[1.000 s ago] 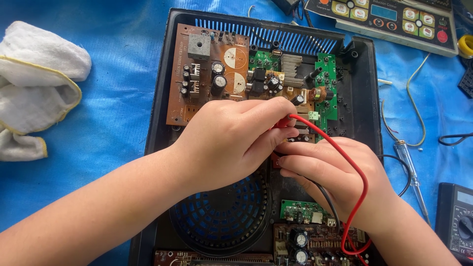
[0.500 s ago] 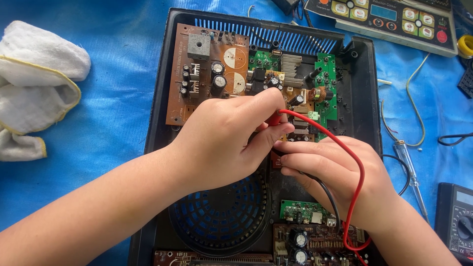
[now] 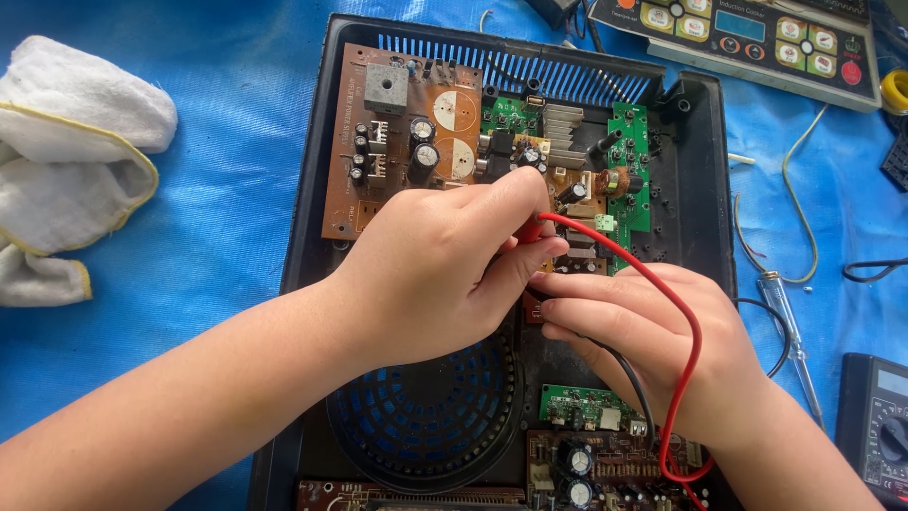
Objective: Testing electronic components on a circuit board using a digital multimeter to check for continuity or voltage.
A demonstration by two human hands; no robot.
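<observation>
The left hand [image 3: 445, 274] pinches the red probe [image 3: 530, 230] in its fingers, just above the brown circuit board [image 3: 397, 142]. The right hand [image 3: 643, 341] fingers are clenched around the black lead [image 3: 629, 378], just beside.

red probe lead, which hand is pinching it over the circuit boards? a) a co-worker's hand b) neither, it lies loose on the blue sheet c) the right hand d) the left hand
d: the left hand pinches the red probe between thumb and fingers above the brown circuit board, while the right hand rests just below it with the red wire looping over it.
</observation>
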